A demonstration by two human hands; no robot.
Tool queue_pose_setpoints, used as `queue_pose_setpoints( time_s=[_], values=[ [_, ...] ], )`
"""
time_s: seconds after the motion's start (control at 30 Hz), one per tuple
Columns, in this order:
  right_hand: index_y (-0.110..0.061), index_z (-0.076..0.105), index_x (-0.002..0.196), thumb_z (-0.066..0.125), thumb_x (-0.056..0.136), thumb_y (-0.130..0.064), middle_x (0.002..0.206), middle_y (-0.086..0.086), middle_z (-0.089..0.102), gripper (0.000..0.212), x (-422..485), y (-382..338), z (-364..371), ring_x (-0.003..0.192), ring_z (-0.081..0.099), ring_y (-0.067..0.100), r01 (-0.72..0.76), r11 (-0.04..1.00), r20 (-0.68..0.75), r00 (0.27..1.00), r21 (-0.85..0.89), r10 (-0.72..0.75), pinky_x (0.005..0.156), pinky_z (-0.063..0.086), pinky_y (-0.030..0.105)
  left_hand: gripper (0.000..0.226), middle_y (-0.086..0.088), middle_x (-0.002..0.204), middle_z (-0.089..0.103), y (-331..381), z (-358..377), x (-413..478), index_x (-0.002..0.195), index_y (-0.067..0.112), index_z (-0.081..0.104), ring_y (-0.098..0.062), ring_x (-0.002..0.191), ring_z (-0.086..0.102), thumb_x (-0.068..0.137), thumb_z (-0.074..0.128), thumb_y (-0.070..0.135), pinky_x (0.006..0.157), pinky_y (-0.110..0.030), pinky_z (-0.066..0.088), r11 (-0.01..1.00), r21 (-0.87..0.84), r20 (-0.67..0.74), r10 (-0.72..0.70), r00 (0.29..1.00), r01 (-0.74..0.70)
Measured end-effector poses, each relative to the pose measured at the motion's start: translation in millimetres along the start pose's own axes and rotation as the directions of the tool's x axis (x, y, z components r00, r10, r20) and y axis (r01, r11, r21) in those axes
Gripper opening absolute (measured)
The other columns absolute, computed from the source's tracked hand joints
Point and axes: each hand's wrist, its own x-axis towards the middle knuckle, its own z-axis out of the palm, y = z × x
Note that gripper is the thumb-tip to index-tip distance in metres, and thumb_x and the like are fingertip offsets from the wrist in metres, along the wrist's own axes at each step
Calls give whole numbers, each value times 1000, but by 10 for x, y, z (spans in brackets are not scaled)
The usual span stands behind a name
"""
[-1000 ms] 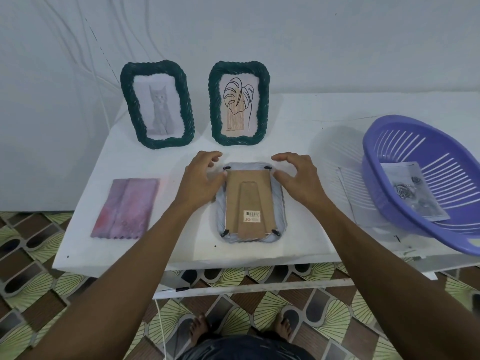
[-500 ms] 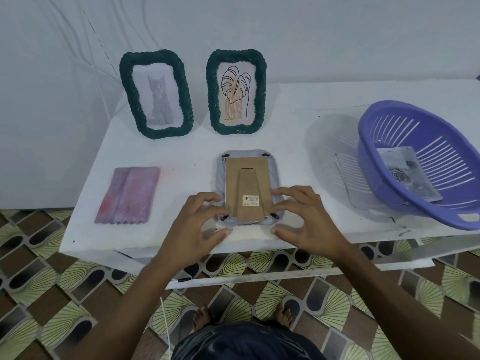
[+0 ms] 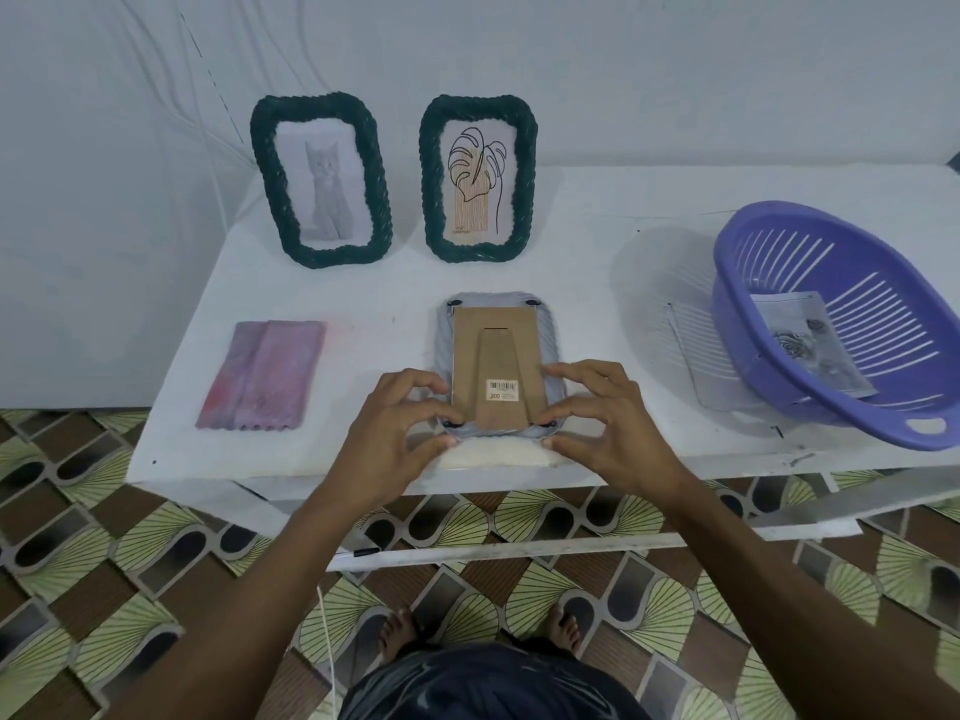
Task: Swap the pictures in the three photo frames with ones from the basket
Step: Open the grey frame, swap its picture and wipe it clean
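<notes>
A grey woven photo frame (image 3: 549, 335) lies face down near the table's front edge, its brown cardboard back (image 3: 493, 356) with stand and barcode sticker facing up. My left hand (image 3: 400, 433) pinches its lower left corner at a black clip, and my right hand (image 3: 608, 428) pinches the lower right corner. Two green woven frames stand at the back: one with a cat picture (image 3: 262, 148), one with a leaf drawing (image 3: 431, 163). The purple basket (image 3: 727, 283) at the right holds a grey printed picture (image 3: 808, 345).
A pink folded cloth (image 3: 262, 376) lies on the white table (image 3: 363, 304) at the left. A clear sheet (image 3: 696, 356) lies partly under the basket's left side. The basket overhangs the front right edge. Patterned floor tiles and bare feet show below.
Both hands slid from the frame's upper corners down to its lower corners. The frame stayed flat, and my view shifted slightly.
</notes>
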Motion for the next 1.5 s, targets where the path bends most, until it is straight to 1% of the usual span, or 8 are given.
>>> queue_pose_setpoints(
  time_s=[0.17, 0.27, 0.4, 0.6, 0.9, 1.13, 1.27, 1.5],
  values=[
    [-34, 69, 106, 65, 75, -33, 136, -19, 53, 32, 19, -28, -27, 128, 41, 12, -51, 996, -4, 999, 73, 51, 102, 36, 53, 35, 14, 122, 48, 58, -2, 93, 108, 32, 67, -7, 123, 37, 76, 59, 41, 106, -34, 33, 997, -9, -7, -77, 997, 77],
    [-31, 69, 108, 65, 80, -20, 132, -16, 55, 31, 108, -9, -60, 125, 44, 9, -118, 977, -31, 992, 176, 125, 104, 37, 41, 40, 14, 123, 46, 167, 47, 325, 116, 31, 62, -9, 122, 34, 79, 58, 47, 106, -42, 33, 993, 66, -38, -95, 995, 98],
    [-29, 70, 103, 66, 85, -13, 129, -9, 55, 25, 397, 84, -61, 115, 44, 7, -183, 979, -100, 976, 87, 191, 93, 39, 29, 58, 5, 138, 40, 337, 212, 701, 129, 31, 51, -17, 129, 28, 80, 50, 61, 110, -41, 26, 955, 227, 1, -196, 981, 190],
    [-26, 70, 103, 57, 82, -29, 119, -5, 61, 25, 532, 175, 77, 112, 51, 21, -212, 977, -128, 970, -11, 208, 95, 42, 47, 65, -4, 140, 37, 304, 476, 725, 130, 27, 47, -28, 127, 35, 77, 50, 64, 104, -43, 27, 831, 532, -94, -136, 986, 166],
    [-25, 72, 106, 50, 80, -44, 107, -11, 70, 39, 509, 140, 74, 108, 57, 17, -200, 979, -200, 959, 33, 203, 91, 47, 49, 71, -4, 155, 30, 369, 487, 625, 138, 25, 42, -24, 138, 35, 77, 47, 59, 115, -56, 11, 866, 447, -235, -127, 964, 223],
    [-23, 73, 105, 62, 83, -33, 107, -8, 71, 27, 509, 155, 68, 107, 58, 16, -195, 981, -202, 960, 17, 195, 90, 49, 48, 67, -2, 149, 39, 456, 388, 630, 135, 21, 51, -20, 129, 46, 75, 56, 51, 102, -38, 45, 958, 207, -368, -111, 923, 197],
    [-23, 73, 105, 68, 82, -19, 104, -13, 68, 23, 499, 196, 102, 105, 57, 12, -182, 983, -223, 957, 37, 186, 91, 49, 44, 67, -2, 151, 40, 478, 137, 666, 136, 23, 53, -16, 133, 44, 75, 56, 49, 104, -28, 40, 975, 92, -461, -136, 877, 200],
    [-28, 70, 105, 69, 84, -13, 102, -22, 62, 26, 494, 166, 112, 107, 54, 9, -200, 975, -218, 952, 98, 217, 98, 46, 45, 73, -4, 151, 41, 28, -324, 407, 135, 19, 54, -24, 127, 48, 72, 50, 56, 97, -39, 47, 857, 366, -363, -228, 903, 363]
  ],
)
